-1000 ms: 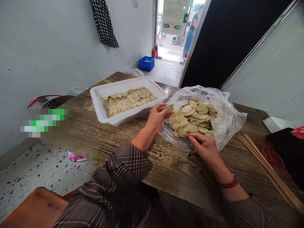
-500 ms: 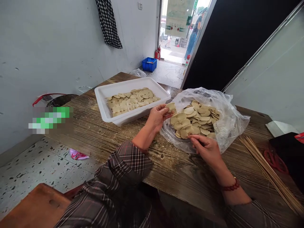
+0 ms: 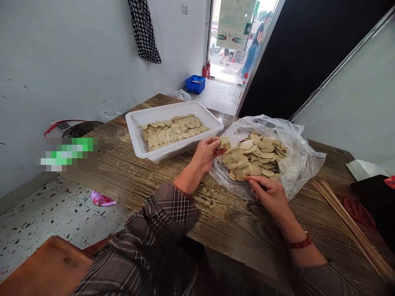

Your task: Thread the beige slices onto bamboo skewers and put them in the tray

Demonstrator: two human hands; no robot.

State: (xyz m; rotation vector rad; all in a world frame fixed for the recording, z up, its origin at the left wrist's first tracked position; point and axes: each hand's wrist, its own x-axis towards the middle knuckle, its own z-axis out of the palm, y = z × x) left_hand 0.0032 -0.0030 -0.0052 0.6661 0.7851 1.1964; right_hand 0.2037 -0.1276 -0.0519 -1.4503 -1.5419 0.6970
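Observation:
Between the thumb and fingers of my left hand [image 3: 206, 155] is a thin beige round slice [image 3: 225, 142], at the left side of an opened clear plastic bag [image 3: 294, 164]. My right hand [image 3: 268, 192] is closed in a pinch on the near end of a thin wooden skewer [image 3: 247, 177]. Several threaded slices [image 3: 236, 162] run along the skewer between my hands, most of its length hidden by them. Behind them, a heap of loose slices [image 3: 265, 146] lies in the bag. A white plastic tray [image 3: 135, 142] to the left holds rows of skewered slices [image 3: 173, 133].
A bundle of bare skewers [image 3: 348, 222] lies at the right of the wooden table [image 3: 148, 172], beside red-handled scissors [image 3: 358, 211] and a black object. A blue crate [image 3: 195, 84] stands on the floor near the doorway. A wooden stool [image 3: 46, 267] is at lower left.
The view has shifted slightly. My hands keep nearly the same pose, with the left still on a slice and the right still on the skewer end.

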